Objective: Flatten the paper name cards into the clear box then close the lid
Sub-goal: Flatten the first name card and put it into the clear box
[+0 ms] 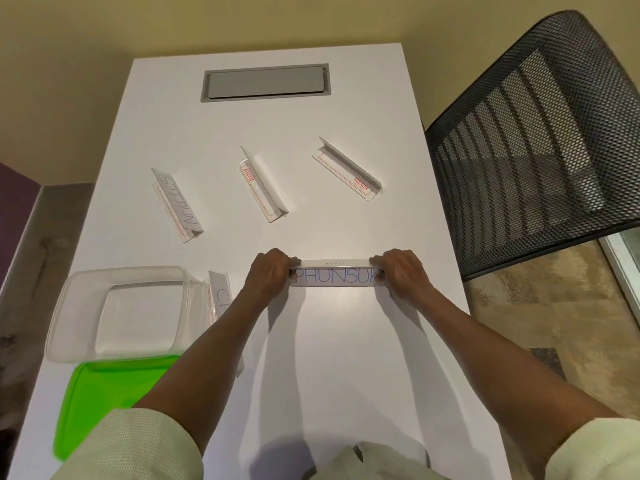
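1. Both hands are engaged on one name card (336, 277): the left hand (268, 273) grips its left end and the right hand (403, 271) grips its right end, fingers curled over the ends.
2. Head view, location: this card, lettered "PHUNSUK", sits at the middle of the white desk (346, 358), just right of the clear box (121, 310).
3. Orientation: its long axis runs left to right across the desk, lettering facing the person and reading upright. It appears still folded, a narrow top panel showing above the lettered face.
4. Step in hand, as judged: flattening this first card. The box holds nothing visible.
5. Next move, as judged: press the fold flat, then carry the card left into the box.
6. Remaining cards: three folded cards lie further back, left (176, 204), centre (263, 185) and right (348, 169), each angled diagonally; another (221, 292) stands beside the box, partly hidden by the left forearm.
7. Green lid (104, 400) lies off the box, at the near left corner.
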Available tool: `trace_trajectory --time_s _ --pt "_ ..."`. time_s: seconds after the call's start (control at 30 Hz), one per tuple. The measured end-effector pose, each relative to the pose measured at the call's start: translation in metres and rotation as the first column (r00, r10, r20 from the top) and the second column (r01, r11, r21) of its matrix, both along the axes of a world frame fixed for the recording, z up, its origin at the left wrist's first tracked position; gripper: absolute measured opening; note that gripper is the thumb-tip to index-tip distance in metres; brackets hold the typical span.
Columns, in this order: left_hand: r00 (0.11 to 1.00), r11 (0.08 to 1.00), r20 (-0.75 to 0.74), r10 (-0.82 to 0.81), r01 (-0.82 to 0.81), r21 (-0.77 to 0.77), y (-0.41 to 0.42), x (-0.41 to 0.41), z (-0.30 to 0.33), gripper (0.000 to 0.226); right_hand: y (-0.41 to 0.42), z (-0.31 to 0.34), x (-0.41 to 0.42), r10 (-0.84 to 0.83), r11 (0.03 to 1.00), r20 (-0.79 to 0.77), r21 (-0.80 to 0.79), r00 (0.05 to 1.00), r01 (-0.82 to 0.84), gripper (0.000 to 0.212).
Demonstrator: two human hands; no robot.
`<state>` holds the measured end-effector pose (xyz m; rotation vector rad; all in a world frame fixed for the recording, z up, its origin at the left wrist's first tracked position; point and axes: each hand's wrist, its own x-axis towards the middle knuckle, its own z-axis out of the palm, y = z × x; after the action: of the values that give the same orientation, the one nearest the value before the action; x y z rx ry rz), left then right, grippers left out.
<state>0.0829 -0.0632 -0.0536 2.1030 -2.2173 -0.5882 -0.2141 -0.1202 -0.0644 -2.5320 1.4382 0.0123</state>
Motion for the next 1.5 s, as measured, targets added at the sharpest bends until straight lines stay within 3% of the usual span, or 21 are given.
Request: trace_trajectory --time_s 0.23,0.5,0.63,0.73,0.87,1.13,1.23,1.5 --pt "0.999 0.997 0.020 -0.039 0.040 -0.064 0.002 0.006 0.018 0.039 0.000 0.026 0.010 -0.002 1.000 -0.067 0.011 0.998 0.003 0.005" --pt "0.996 0.990 -0.095 0.002 -0.016 -0.139 0.009 0.021 0.060 0.045 0.014 0.067 0.025 -0.038 0.999 0.032 -0.024 0.999 0.039 0.016" --pt "0.994 0.981 -0.106 0.008 -0.028 -0.194 0.018 0.033 0.078 0.051 0.025 0.089 0.037 -0.027 0.997 0.029 -0.066 0.999 0.029 0.016" --pt "0.997 0.969 -0.071 0.005 -0.022 -0.247 0.026 0.048 0.089 0.043 0.034 0.104 0.048 -0.018 0.996 0.088 -0.085 0.996 0.026 0.015" --pt "0.996 0.968 -0.085 0.020 -0.040 -0.248 0.042 0.077 0.101 0.042 0.045 0.120 0.072 -0.020 0.996 0.131 -0.080 0.991 0.031 0.024" --pt "0.990 0.958 -0.116 0.076 -0.105 -0.268 0.086 0.152 0.124 0.050 0.071 0.144 0.142 0.092 0.990 0.115 -0.118 0.989 -0.079 0.011" --pt "0.994 0.959 -0.063 0.087 -0.100 -0.265 0.103 0.185 0.129 0.052 0.084 0.152 0.177 0.117 0.990 0.085 -0.091 0.989 -0.109 0.006" --pt "0.964 0.951 -0.086 0.251 -0.262 -0.162 0.148 0.264 0.131 0.053 0.113 0.150 0.257 0.203 0.977 0.131 -0.091 0.970 -0.192 0.021"
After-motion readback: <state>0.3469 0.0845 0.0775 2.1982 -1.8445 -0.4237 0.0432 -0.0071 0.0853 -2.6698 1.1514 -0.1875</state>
